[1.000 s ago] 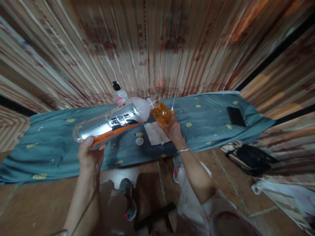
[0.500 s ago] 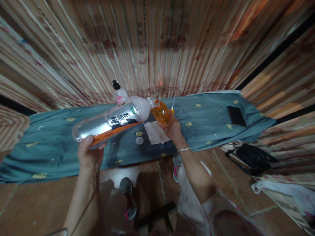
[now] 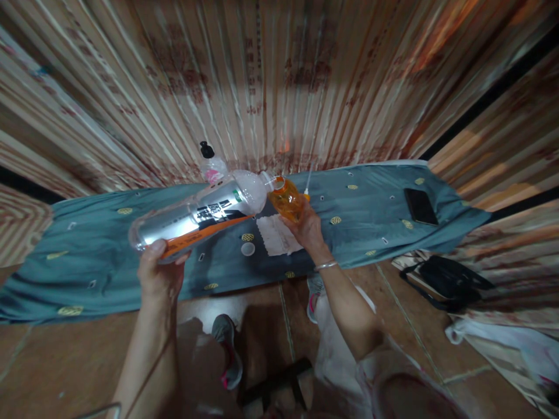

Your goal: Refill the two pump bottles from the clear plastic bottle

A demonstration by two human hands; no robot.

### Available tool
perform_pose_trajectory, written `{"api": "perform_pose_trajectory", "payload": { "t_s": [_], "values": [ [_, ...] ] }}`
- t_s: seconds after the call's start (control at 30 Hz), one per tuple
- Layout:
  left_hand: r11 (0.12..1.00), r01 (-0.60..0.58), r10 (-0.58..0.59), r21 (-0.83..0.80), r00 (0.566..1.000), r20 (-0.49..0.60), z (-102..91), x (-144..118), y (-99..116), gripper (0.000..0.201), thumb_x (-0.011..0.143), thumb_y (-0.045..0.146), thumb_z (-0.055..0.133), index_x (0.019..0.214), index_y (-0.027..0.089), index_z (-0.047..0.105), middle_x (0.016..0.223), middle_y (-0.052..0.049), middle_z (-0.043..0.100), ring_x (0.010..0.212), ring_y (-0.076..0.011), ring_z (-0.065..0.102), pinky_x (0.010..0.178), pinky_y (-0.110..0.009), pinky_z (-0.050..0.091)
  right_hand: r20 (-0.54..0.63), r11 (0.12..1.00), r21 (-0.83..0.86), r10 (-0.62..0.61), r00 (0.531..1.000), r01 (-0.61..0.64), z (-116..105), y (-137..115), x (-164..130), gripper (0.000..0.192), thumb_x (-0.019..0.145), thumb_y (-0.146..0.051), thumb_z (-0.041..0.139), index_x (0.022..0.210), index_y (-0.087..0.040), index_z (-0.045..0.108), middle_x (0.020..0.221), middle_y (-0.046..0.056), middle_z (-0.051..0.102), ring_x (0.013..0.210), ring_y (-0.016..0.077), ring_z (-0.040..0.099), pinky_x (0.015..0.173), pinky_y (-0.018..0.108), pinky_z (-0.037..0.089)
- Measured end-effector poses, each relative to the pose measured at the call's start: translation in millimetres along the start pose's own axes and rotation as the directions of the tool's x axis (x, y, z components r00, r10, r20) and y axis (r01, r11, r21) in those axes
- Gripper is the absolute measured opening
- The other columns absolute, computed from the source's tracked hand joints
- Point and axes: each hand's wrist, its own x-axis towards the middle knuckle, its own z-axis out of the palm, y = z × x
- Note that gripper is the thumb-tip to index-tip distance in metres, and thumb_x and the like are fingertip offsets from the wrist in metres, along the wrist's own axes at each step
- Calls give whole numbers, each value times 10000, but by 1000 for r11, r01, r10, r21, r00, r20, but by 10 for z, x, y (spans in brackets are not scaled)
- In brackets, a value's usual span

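The large bottle (image 3: 198, 218) label's characters are unreadable.

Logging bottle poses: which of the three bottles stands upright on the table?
The small clear pump bottle with black top; the large silver-labelled bottle and small orange bottle are hand-held, tilted.

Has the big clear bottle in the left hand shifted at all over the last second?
No. The big clear bottle stays tipped with its mouth at the small orange bottle, in the same spot above the white cloth on the table.

Left hand (image 3: 160, 273), right hand (image 3: 308, 228): raised, gripping.
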Motion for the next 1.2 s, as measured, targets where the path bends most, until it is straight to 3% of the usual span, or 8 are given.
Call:
{"api": "perform_pose_trajectory", "payload": {
  "t_s": [0.23,0.53,0.97,1.2],
  "values": [
    [998,-5,5,55,1000,3,4,0,-5,674,484,308,874,1117,237,656,676,40,603,499,-133,516,320,-207,197,6,1000,15,-10,1000,9,-8,2,-5,684,880,-491,722,1428,-171,466,1349,185,686,1225,328,679,1030,490,571],
    [1000,-1,1,8,1000,-13,29,-16,25,696,469,235,862,1133,270,655,898,5,702,541,-114,543,336,-196,189,-9,1000,7,-4,1000,4,13,7,-12,709,879,-524,714,1430,-147,477,1335,193,692,1203,349,685,1017,520,584],
    [999,-9,9,44,1000,2,47,-36,47,674,492,243,846,1135,275,647,949,-7,715,582,-131,564,345,-213,197,17,1000,-14,-1,1000,1,9,17,-10,697,919,-552,657,1450,-154,444,1354,207,673,1225,347,670,1040,531,559],
    [1000,7,-7,10,1000,-27,60,-41,44,708,459,213,861,1133,273,652,946,-6,713,566,-114,543,357,-210,172,-10,1000,-14,-15,1000,15,11,12,-14,716,889,-530,710,1446,-157,459,1335,187,695,1195,332,692,1026,501,576]
  ]
}}
